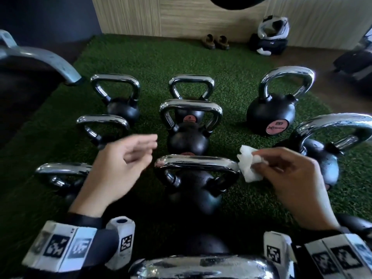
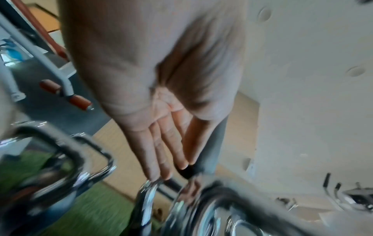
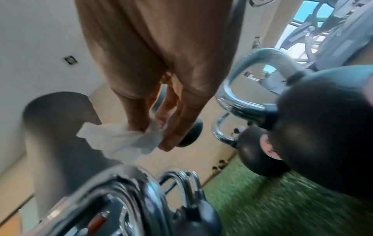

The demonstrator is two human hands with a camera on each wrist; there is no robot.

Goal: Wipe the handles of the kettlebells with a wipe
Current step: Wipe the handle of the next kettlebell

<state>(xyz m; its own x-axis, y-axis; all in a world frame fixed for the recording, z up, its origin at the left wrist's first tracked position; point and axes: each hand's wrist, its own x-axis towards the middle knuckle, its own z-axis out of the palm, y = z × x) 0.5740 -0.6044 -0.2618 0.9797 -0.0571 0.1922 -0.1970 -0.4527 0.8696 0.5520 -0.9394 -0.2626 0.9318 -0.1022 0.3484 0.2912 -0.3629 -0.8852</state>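
Observation:
Several black kettlebells with chrome handles stand in rows on green turf [image 1: 231, 63]. The nearest middle kettlebell [image 1: 193, 190] has its handle [image 1: 197, 163] lying between my two hands. My right hand [image 1: 285, 170] pinches a crumpled white wipe [image 1: 248, 164] that meets the right end of that handle. In the right wrist view the wipe [image 3: 121, 140] hangs from the fingers [image 3: 173, 135]. My left hand [image 1: 124, 164] hovers empty to the left of the handle, fingers loosely extended. The left wrist view shows its straight fingers [image 2: 161, 158] above blurred chrome handles [image 2: 147, 198].
A grey machine foot [image 1: 50, 59] reaches onto the turf at the far left. Brown shoes [image 1: 216, 41] and a white helmet on a dark bag [image 1: 271, 35] lie by the wooden wall. Another chrome handle [image 1: 201, 266] sits right below me.

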